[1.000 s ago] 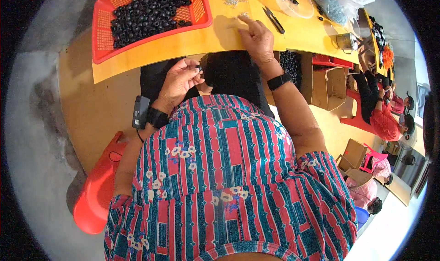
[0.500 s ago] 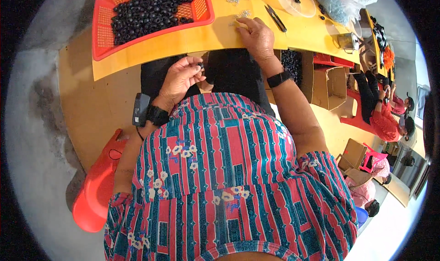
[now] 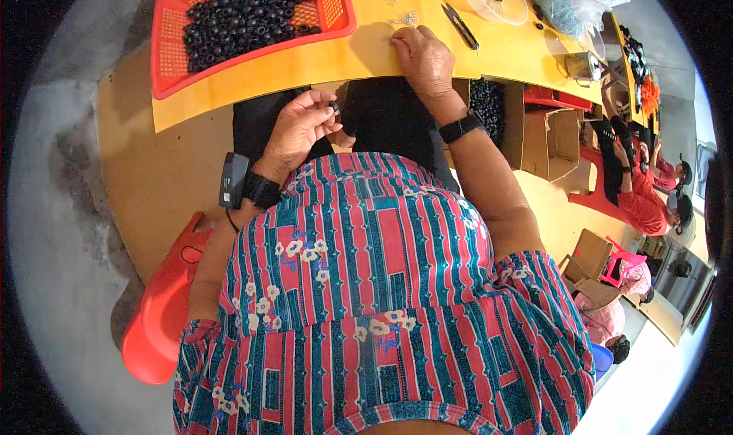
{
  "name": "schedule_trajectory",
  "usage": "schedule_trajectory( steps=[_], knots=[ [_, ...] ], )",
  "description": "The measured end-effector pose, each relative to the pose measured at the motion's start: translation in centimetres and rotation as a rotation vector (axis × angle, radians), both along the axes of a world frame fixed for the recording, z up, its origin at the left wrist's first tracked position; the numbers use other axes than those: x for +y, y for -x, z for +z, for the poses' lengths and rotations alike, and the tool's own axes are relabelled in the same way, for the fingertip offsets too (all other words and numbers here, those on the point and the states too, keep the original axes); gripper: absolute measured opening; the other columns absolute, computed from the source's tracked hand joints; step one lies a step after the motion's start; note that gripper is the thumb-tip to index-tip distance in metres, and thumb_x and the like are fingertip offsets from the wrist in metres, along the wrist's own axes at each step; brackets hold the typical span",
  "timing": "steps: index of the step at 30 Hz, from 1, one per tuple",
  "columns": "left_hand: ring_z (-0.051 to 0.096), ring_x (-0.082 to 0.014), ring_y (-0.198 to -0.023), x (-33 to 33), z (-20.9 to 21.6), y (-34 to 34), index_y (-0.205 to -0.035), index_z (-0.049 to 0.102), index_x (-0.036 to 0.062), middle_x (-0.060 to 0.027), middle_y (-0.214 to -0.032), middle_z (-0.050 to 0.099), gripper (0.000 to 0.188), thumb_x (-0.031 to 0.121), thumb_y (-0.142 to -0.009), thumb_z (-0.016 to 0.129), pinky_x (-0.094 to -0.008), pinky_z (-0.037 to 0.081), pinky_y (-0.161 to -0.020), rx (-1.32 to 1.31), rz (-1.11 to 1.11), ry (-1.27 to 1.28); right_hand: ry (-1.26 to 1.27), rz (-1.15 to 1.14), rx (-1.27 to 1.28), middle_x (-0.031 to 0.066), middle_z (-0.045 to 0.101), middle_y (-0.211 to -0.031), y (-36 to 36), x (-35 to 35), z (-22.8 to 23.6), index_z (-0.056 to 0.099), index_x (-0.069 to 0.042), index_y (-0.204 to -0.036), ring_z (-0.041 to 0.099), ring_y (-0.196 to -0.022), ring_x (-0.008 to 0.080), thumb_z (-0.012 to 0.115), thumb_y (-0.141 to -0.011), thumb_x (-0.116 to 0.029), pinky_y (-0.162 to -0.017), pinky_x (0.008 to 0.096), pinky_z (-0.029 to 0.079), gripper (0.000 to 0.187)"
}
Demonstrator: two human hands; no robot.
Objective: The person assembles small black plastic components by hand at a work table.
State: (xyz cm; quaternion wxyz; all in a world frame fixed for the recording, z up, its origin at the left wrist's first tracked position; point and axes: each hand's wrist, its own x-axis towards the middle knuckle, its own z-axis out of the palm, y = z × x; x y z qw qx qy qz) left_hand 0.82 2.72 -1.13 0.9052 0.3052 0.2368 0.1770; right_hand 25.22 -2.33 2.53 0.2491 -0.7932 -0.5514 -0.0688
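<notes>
Left hand [image 3: 298, 130] is held short of the surface's near edge, its fingers clamped on a small black part [image 3: 334, 107]. Right hand [image 3: 395, 41] is over the yellow surface [image 3: 336, 61], thumb and forefinger together; anything between them is too small to tell. Silvery pieces [image 3: 406, 18] lie just beyond it; black snips [image 3: 460, 27] lie to its right. A red basket [image 3: 159, 53] holds many black parts [image 3: 240, 27].

Bright light covers the bench [image 3: 336, 62], where a soft shadow adjoins the right hand [image 3: 425, 59]. Well below the bench's right end, glare burns white. Fisheye distortion bows the bench's front edge.
</notes>
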Motion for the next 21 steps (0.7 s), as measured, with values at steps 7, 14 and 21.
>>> schedule_trajectory(
  steps=[7,14,21],
  knots=[
    [0.055,-0.0118,-0.076,0.0,0.2,0.3,-0.105,0.055,0.0047,-0.0034,-0.087,0.056,0.019,0.003,-0.086,0.052,-0.0327,0.051,-0.079,0.008,-0.004,-0.013,-0.016,-0.002,-0.036,0.0067,0.059,-0.078,-0.1,-0.1,-0.5,0.061,-0.015,-0.083,0.06,-0.069,0.0295,0.058,-0.082,-0.024,-0.059,0.0389,0.049,0.01],
    [0.054,-0.0097,-0.079,0.0,2.3,0.0,-0.104,0.053,0.0056,-0.0009,-0.093,0.055,0.018,0.006,-0.087,0.051,-0.0274,0.049,-0.077,-0.002,-0.138,0.055,-0.036,0.03,-0.037,0.0069,0.058,-0.073,-0.3,0.2,-0.4,0.065,-0.017,-0.087,0.06,-0.067,0.029,0.059,-0.082,-0.024,-0.057,0.0378,0.049,0.01],
    [0.049,-0.0061,-0.07,0.6,6.1,-2.5,-0.103,0.052,0.0057,0.0022,-0.088,0.053,0.016,0.013,-0.089,0.052,-0.0205,0.042,-0.061,0.025,-0.254,-0.054,-0.087,0.041,0.005,0.006,0.057,-0.071,0.4,0.3,-0.6,0.066,-0.017,-0.085,0.06,-0.066,0.0274,0.062,-0.08,-0.022,-0.056,0.0363,0.048,0.008]
  ],
)
